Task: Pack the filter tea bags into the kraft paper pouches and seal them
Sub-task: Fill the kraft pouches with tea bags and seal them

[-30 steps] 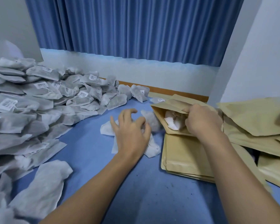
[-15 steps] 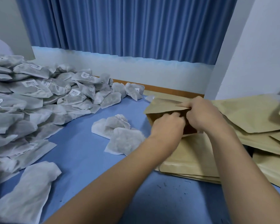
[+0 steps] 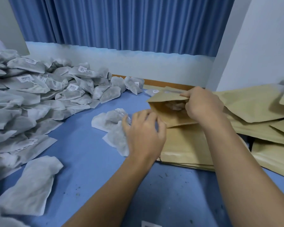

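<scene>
Centre-right of frame: open pouch [image 3: 168,97], mouth toward the left, lying on a flat pouch stack [image 3: 187,145]. Upper lip pinched by R hand [image 3: 202,104], thumb and fingers clamped on the paper edge, lip lifted off the lower wall. Inside the mouth: one pale tea bag [image 3: 175,106], partly seen, rest hidden behind knuckles.

Centre of frame: L hand [image 3: 144,133], palm down, fingers bent and spread over a small cluster [image 3: 111,119] of loose bags on blue cloth [image 3: 88,169]. Fingertips blurred, on top of nearest bag; grasping or only resting, can't tell. Hand's right edge just beside pouch's lower lip.

Left third of frame: big heap [image 3: 39,95] of grey-white filter bags, several w/ white barcode tags and strings, running from left edge toward upper centre. Lower left: single flat bag [image 3: 28,185], at heap's front edge.

Right edge of frame: more kraft pouches [image 3: 261,108], overlapping, loosely fanned, partly under R forearm.

Lower centre: dark specks [image 3: 166,175] on cloth betw. the two forearms.

Bkgd: blue curtain [image 3: 121,22] across top, pale wall [image 3: 266,46] upper right, wood strip [image 3: 162,82] along far edge of table, just behind the pouch.
</scene>
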`<state>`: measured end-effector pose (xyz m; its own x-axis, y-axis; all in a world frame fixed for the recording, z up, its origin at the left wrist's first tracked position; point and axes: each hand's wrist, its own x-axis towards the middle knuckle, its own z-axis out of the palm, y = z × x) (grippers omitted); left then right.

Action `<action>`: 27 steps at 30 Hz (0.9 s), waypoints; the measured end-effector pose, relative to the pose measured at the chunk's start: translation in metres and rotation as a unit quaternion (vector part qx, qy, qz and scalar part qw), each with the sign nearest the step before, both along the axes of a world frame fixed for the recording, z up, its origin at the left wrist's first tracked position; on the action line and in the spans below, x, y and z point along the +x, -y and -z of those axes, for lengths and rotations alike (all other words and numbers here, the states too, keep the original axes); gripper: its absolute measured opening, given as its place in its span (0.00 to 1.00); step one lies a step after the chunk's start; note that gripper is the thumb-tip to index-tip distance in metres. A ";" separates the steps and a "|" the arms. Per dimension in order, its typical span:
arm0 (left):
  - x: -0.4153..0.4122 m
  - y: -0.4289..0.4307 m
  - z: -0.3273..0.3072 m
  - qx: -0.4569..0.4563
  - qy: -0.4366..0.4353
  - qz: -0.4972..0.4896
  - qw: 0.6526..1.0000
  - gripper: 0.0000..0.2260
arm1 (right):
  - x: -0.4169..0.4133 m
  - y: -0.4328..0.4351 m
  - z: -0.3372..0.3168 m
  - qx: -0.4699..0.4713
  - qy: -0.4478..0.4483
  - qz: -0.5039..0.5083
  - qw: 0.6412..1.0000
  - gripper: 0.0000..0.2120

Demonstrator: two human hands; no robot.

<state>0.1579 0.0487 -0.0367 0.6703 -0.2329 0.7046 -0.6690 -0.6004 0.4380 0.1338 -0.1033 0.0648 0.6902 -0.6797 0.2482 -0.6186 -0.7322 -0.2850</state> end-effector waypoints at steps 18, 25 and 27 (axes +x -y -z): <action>-0.027 0.017 -0.008 -0.043 -0.037 0.272 0.961 0.20 | -0.012 -0.001 -0.008 0.007 0.003 -0.031 0.999 0.22; 0.077 0.098 -0.045 0.022 -0.276 0.212 0.937 0.03 | -0.016 -0.001 -0.010 0.053 0.020 -0.093 0.994 0.28; 0.084 0.107 -0.028 0.088 -0.249 0.221 0.939 0.05 | -0.014 -0.003 -0.004 0.040 0.006 -0.098 0.994 0.27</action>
<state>0.2423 -0.0583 -0.0084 0.7167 -0.6493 0.2545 -0.6085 -0.4040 0.6830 0.1201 -0.1000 0.0689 0.8092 -0.5497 0.2075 -0.4619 -0.8134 -0.3537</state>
